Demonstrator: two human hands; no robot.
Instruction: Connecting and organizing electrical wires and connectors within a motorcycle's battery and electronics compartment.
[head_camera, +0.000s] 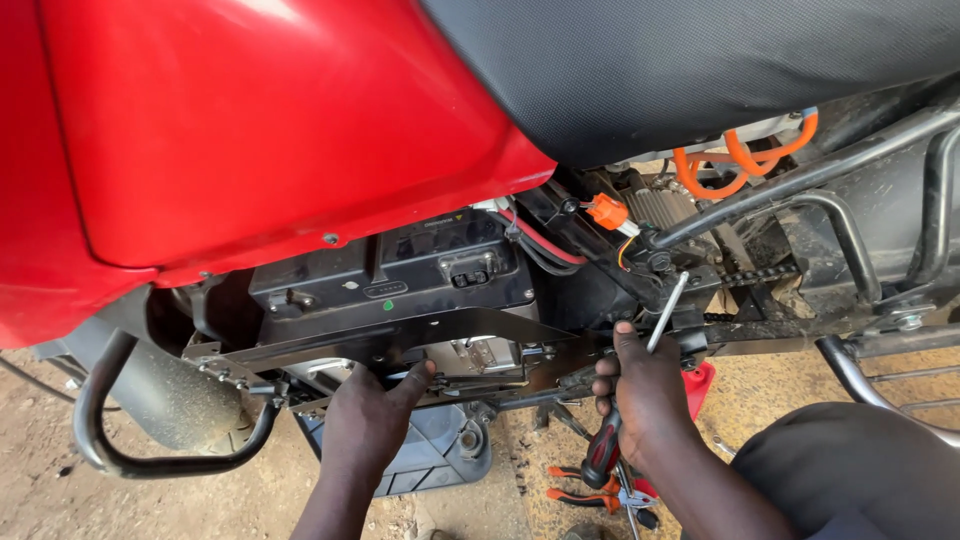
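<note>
Two hands: left hand (372, 415) under battery box (395, 285), right hand (645, 395) around screwdriver (604, 450).

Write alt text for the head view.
Two hands work under a red motorcycle: the left hand presses a metal bracket below a black battery box, the right hand holds a screwdriver.

Your view: glossy red plastic fairing (250, 130); matt textured black seat (700, 70); bare metal bracket (400, 340); matt black battery case (390, 275); rough, dusty concrete floor (40, 490).
</note>
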